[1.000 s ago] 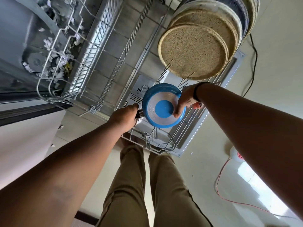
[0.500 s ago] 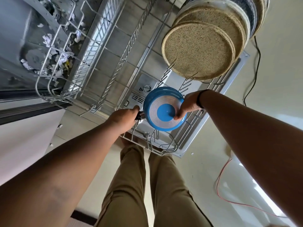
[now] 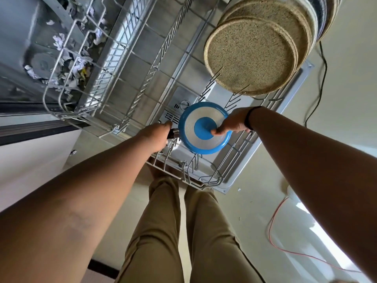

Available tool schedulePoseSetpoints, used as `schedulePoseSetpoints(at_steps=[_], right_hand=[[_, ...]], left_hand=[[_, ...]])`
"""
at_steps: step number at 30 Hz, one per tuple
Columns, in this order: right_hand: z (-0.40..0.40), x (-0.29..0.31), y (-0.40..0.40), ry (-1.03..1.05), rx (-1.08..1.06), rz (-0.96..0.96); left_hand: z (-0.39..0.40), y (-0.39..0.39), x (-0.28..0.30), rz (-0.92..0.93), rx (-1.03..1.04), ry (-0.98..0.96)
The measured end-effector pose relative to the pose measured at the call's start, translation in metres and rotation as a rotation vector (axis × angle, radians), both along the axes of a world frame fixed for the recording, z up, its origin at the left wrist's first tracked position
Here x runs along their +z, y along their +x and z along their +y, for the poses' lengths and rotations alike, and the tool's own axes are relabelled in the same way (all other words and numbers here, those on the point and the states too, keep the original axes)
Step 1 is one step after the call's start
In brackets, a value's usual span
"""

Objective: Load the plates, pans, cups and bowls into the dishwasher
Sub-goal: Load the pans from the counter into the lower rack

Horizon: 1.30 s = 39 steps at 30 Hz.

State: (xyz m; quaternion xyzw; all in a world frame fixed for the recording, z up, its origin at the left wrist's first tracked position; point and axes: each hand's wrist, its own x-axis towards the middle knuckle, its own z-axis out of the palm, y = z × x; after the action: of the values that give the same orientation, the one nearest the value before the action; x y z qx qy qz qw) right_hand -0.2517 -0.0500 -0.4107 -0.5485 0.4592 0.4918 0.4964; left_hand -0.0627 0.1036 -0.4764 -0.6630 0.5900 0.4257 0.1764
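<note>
A: How is the left hand [image 3: 154, 137] posed?

B: The left arm is extended forward from the lower left, and the hand is seen closed round the dark handle of the small round blue frying pan with a silver-ringed base [image 3: 205, 127]. The handle is almost wholly hidden inside the fist; only its metal collar is seen beside the pan wall.

A: And the right hand [image 3: 232, 124]?

B: The right arm is extended from the right edge, a black band being worn at the wrist. The pan's far rim is gripped by this hand, with fingertips [image 3: 214, 131] laid on the blue centre disc of the upturned base.

A: Where is the pan placed?

B: It is held on edge between the two hands, base turned toward the camera, over the tines of the pulled-out grey wire lower rack [image 3: 142, 92]. Whether the rim rests on the tines cannot be told.

A: What is shown beyond the hands?

B: Beyond the right hand, a row of round speckled beige plates [image 3: 251, 58] is stood upright in the same rack. Beyond the left hand, the rack is bare wire. Below the hands, khaki trouser legs [image 3: 163, 231] are visible.
</note>
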Motion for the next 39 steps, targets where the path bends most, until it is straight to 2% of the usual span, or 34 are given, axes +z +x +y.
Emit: schedulePoseSetpoints(at_steps=[4,8,11,13,15,18,20,26,30,34,39], right_hand=[[0.007,-0.001,-0.004,-0.19,0.045,0.011],[0.009,-0.002,-0.002,-0.229,0.033,0.025],[0.01,-0.003,-0.004,-0.285,0.0,0.047],[0.015,-0.001,-0.009,-0.37,-0.024,0.057],[0.024,0.003,-0.016,-0.483,0.038,0.039],[0.047,0.021,-0.024,-0.746,0.117,-0.074],[0.061,0.039,-0.027,-0.825,0.179,-0.142],[0.092,0.134,-0.019,-0.839,0.651,-0.25],[0.111,0.219,0.014,-0.828,0.831,-0.414],[0.141,0.305,0.068,-0.879,1.036,-0.608],[0.209,0.388,0.143,-1.01,1.204,-0.889]], left_hand=[[-0.002,-0.007,0.0,-0.081,-0.044,0.041],[-0.003,-0.007,0.006,-0.109,-0.08,0.057],[0.005,-0.013,0.01,-0.112,0.001,0.026],[0.01,-0.016,0.016,-0.136,0.026,-0.033],[0.016,-0.018,0.025,-0.169,0.007,-0.103],[0.031,-0.021,0.049,-0.154,0.024,-0.176],[0.043,-0.024,0.072,-0.114,0.058,-0.213],[0.084,-0.018,0.183,-0.151,0.205,-0.241],[0.124,-0.006,0.283,-0.202,0.291,-0.331],[0.182,0.017,0.376,-0.287,0.491,-0.416],[0.283,0.056,0.458,-0.468,0.796,-0.541]])
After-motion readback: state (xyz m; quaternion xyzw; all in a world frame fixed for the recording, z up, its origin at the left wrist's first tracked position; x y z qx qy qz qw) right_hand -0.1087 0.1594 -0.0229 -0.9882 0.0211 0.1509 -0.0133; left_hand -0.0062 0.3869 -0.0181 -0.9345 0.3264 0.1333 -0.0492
